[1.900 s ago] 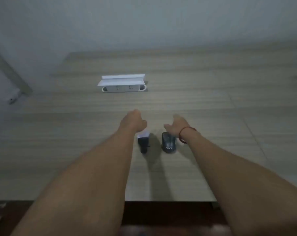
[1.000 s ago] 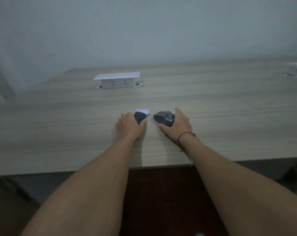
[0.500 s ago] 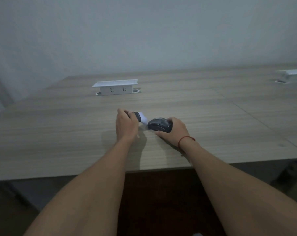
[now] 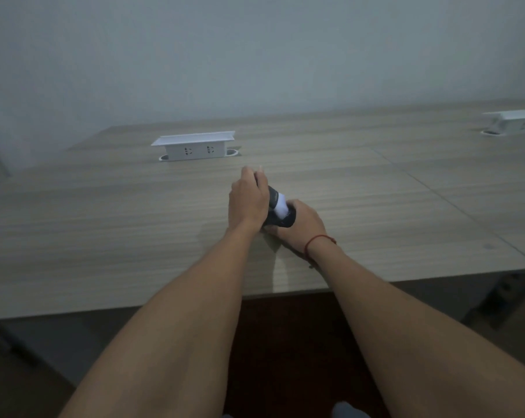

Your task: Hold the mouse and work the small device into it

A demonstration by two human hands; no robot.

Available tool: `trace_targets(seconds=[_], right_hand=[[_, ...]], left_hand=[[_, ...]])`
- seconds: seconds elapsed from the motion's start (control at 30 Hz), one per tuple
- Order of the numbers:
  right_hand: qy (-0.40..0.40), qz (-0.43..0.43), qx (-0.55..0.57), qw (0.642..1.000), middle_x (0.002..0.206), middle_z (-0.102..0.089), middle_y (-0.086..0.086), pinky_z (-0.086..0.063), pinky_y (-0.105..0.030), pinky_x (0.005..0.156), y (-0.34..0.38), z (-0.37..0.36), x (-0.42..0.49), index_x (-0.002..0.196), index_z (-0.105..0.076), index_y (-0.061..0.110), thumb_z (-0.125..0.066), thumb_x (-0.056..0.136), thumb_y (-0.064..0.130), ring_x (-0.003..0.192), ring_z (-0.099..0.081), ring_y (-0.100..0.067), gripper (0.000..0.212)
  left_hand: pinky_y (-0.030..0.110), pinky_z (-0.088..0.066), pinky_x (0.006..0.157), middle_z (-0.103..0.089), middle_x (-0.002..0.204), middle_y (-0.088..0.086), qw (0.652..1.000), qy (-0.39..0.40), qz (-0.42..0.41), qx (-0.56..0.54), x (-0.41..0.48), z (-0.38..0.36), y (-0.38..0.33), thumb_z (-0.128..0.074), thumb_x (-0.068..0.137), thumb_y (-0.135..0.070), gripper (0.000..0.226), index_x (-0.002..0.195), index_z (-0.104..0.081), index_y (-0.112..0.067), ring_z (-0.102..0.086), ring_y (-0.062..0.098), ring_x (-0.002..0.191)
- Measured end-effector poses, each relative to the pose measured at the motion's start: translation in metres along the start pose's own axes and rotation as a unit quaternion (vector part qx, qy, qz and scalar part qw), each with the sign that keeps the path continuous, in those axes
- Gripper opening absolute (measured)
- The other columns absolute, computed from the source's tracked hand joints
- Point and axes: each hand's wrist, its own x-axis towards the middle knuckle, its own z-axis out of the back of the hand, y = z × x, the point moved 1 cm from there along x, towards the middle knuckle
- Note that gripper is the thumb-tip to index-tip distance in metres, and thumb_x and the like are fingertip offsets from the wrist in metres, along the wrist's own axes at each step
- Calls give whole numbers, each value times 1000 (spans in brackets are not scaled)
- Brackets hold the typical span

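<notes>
My left hand (image 4: pixel 247 200) grips a small dark object with a white end (image 4: pixel 278 202), tilted with the white end pointing down to the right. That end touches a dark computer mouse (image 4: pixel 281 221), which my right hand (image 4: pixel 299 227) holds from the right, just above the wooden desk (image 4: pixel 104 236). A red string circles my right wrist. Most of the mouse is hidden by both hands.
A white raised socket box (image 4: pixel 195 146) stands on the desk behind my hands. A second white socket box (image 4: pixel 514 120) sits at the far right. The desk's front edge runs below my forearms, and a seam crosses the top on the right.
Both hands picked up their objects from the desk and brought them together. The white end of the dark object now meets the mouse, and the head view has shifted lower.
</notes>
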Motion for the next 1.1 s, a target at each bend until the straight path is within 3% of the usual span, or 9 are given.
trace_targets(seconds=[0.27, 0.4, 0.57, 0.63, 0.77, 0.93, 1.1], right_hand=[[-3, 7, 11, 1000, 99, -68, 5, -55, -42, 84, 0, 2, -3, 104, -59, 28, -75, 53, 51, 91, -64, -18, 57], [-2, 3, 18, 1000, 97, -67, 6, -56, -42, 83, 0, 2, -3, 103, -60, 29, -72, 50, 53, 90, -64, -18, 60], [11, -5, 27, 1000, 92, -67, 7, -56, -37, 78, -1, -1, 0, 96, -59, 27, -76, 56, 51, 86, -64, -17, 51], [10, -5, 33, 999, 95, -69, 5, -57, -39, 80, 0, 0, -1, 103, -60, 26, -75, 55, 53, 91, -66, -18, 57], [1, -21, 80, 997, 122, -63, 0, -50, -41, 98, -3, 8, -4, 133, -46, 19, -85, 56, 38, 111, -59, -20, 89], [10, -16, 63, 998, 105, -63, 7, -54, -39, 90, -4, 7, -2, 115, -59, 24, -84, 54, 42, 98, -62, -16, 69], [11, -7, 69, 998, 98, -69, 6, -57, -40, 83, -3, 6, -5, 106, -64, 25, -83, 54, 40, 89, -65, -15, 58]], left_hand=[[33, -32, 67, -49, 87, 11, 999, -11, 50, 20, 7, 7, 17, -32, 102, -30, 36, 98, -51, 0, -47, 29, 79], [33, -31, 67, -53, 89, 15, 999, -18, 38, 22, 7, 13, 9, -31, 103, -28, 28, 88, -43, -8, -47, 28, 79], [35, -39, 70, -61, 95, 20, 999, -13, 32, -37, 4, -4, -12, -32, 102, -32, 35, 92, -50, -3, -58, 35, 91], [40, -46, 75, -62, 99, 22, 999, 6, 31, -30, 0, -13, -8, -32, 102, -32, 37, 97, -51, -1, -58, 37, 92], [37, -40, 72, -62, 104, 22, 994, -27, 104, 6, -4, -6, 15, -31, 102, -30, 37, 105, -52, 0, -58, 36, 92], [39, -42, 76, -62, 105, 21, 993, -57, 102, -6, 7, 12, 18, -34, 102, -33, 39, 106, -53, 2, -58, 34, 95], [41, -46, 80, -63, 101, 23, 999, 4, 35, -36, -6, 0, 11, -38, 101, -32, 35, 101, -52, 0, -59, 37, 96]])
